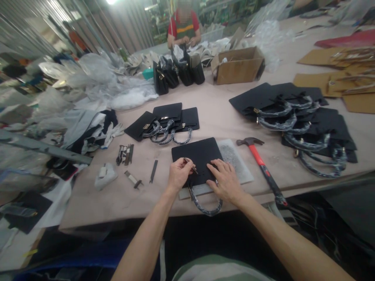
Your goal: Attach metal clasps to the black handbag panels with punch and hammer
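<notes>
A flat black bag panel (199, 156) lies in front of me on a grey slab (234, 156), its wrapped handle (205, 207) hanging over the table's near edge. My left hand (179, 173) pinches a thin metal tool (190, 164) with its tip resting on the panel. My right hand (224, 180) lies flat on the panel's lower right part, fingers spread, holding it down.
A red-handled hammer (262, 164) lies right of the slab. Small metal tools (125, 154) and a punch (153, 171) sit to the left. Stacks of black panels with handles (170, 121) (304, 117), a cardboard box (238, 64) and another person (184, 27) are beyond.
</notes>
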`<action>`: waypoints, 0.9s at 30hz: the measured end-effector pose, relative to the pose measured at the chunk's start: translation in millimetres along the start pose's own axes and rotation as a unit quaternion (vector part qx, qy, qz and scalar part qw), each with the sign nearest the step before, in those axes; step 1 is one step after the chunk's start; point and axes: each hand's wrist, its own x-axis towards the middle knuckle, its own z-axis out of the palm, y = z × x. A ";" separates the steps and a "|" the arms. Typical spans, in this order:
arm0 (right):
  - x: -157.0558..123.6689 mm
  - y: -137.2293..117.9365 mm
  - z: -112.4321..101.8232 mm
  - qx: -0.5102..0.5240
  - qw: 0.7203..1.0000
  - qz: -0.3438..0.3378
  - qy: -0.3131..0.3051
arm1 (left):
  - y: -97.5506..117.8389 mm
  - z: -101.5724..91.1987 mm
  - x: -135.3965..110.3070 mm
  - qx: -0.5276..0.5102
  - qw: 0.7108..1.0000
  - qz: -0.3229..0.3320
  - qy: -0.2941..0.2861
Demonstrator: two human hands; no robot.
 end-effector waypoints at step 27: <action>0.1 4.8 0.6 0.043 0.999 -0.012 0.003 | -32.4 9.3 -7.2 0.188 0.957 0.213 -0.062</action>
